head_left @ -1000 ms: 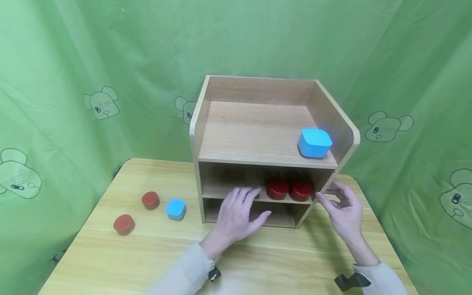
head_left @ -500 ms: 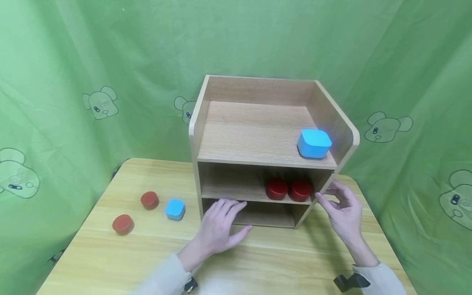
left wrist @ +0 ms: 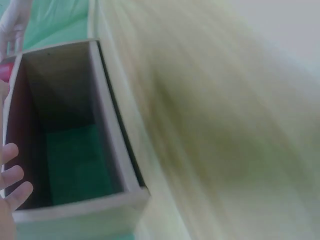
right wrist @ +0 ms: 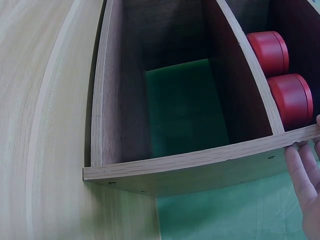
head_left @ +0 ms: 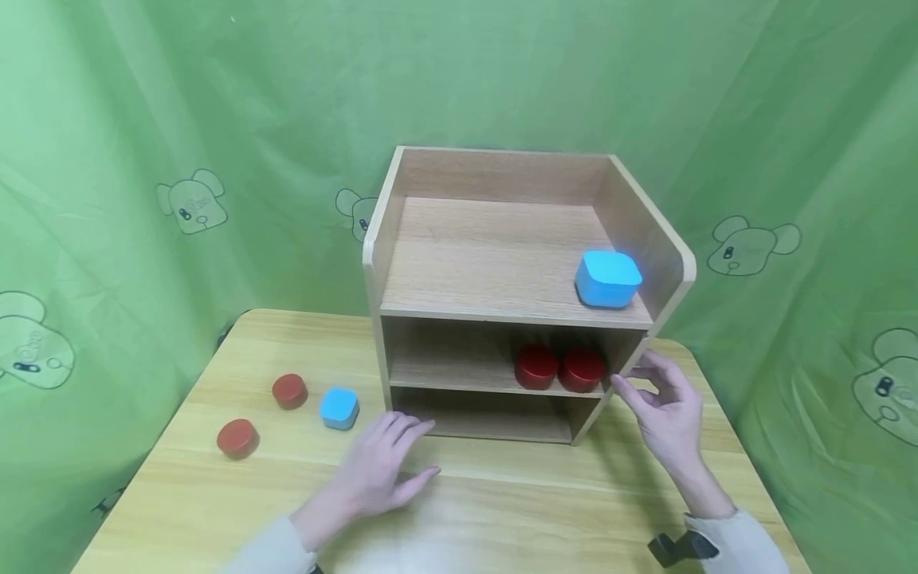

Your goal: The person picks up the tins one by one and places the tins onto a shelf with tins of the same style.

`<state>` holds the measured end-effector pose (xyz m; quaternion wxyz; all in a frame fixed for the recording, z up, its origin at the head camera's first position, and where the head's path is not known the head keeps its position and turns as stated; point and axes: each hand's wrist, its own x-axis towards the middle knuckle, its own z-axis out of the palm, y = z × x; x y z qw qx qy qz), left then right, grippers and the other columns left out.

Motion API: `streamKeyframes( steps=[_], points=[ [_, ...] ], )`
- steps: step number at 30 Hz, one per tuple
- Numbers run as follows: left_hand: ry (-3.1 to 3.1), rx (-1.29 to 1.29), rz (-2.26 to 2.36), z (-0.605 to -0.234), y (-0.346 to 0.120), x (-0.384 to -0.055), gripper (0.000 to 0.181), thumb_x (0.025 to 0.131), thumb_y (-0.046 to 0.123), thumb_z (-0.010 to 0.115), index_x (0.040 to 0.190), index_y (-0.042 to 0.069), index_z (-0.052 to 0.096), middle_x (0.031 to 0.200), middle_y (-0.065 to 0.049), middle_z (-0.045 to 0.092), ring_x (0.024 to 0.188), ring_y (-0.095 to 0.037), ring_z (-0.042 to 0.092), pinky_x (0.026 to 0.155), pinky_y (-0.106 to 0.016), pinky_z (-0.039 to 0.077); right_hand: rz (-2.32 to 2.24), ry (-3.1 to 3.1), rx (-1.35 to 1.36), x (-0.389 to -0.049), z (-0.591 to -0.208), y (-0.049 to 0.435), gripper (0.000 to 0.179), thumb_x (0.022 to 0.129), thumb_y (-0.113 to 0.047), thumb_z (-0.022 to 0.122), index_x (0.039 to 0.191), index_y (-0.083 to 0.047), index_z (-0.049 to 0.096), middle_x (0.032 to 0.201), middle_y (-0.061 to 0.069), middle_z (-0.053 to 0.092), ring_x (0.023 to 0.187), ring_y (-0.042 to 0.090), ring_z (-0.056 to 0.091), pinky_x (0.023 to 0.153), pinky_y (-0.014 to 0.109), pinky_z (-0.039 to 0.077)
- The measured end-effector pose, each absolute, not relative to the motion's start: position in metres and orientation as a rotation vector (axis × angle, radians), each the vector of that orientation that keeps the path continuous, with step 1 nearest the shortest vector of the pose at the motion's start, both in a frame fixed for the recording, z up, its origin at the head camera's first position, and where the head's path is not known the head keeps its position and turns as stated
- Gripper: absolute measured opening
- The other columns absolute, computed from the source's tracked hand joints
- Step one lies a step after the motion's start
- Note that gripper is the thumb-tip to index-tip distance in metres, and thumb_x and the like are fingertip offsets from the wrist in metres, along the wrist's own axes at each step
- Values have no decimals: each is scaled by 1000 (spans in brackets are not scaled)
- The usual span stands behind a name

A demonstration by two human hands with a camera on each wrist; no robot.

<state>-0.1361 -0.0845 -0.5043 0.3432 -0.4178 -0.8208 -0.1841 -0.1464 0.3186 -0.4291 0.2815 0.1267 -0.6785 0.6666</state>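
Observation:
My left hand (head_left: pixel 373 470) hovers over the table in front of the wooden shelf's left corner, fingers loosely extended and holding nothing. Its fingertips (left wrist: pixel 12 175) show at the left edge of the left wrist view. My right hand (head_left: pixel 670 418) holds the right side panel of the shelf (head_left: pixel 495 247), thumb at the front edge and fingers (right wrist: pixel 300 172) against the outer face. Two round red tins (head_left: pixel 536 367) (right wrist: pixel 291 101) stand side by side at the right of the middle shelf. A square blue tin (head_left: pixel 607 279) stands on the top board near its right front corner.
On the table (head_left: pixel 502 510), left of the shelf, lie a small blue square tin (head_left: pixel 339 408) and two red round tins, one farther back (head_left: pixel 290 391) and one nearer (head_left: pixel 237 438). A green curtain (head_left: pixel 287 96) hangs behind and at both sides.
My left hand has drawn away from the middle shelf, moving left and toward me, out over the table. The right hand stays on the side panel; the tins have not moved.

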Motion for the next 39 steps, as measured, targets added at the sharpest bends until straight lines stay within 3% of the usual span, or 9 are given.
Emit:
streamKeyframes(
  steps=[18, 26, 39],
  points=[
    [-2235, -1050, -412, -538, -170, -149, 52, 90, 42, 74, 122, 1, 70, 112, -9, 74, 102, -23, 68, 87, -39, 63, 1797, -1761, 407, -149, -433, 318, 50, 77, 37, 60, 126, 27, 55, 106, -5, 78, 90, 6, 75, 70, 18, 63],
    [-2313, -1009, -385, -543, -202, -161, 54, 77, 35, 85, 117, 1, 70, 110, -11, 73, 100, -26, 69, 84, -42, 64, 1802, -1745, 424, -149, -434, 319, 50, 77, 37, 60, 126, 26, 55, 106, -3, 78, 90, 7, 75, 71, 18, 64],
    [-2546, -871, -272, -540, -233, -180, 63, 83, 46, 82, 130, 6, 68, 124, -13, 72, 114, -33, 69, 99, -51, 61, 1803, -1774, 388, -148, -431, 318, 50, 78, 36, 61, 127, 25, 55, 107, -5, 78, 91, 6, 75, 71, 18, 64]
  ],
)
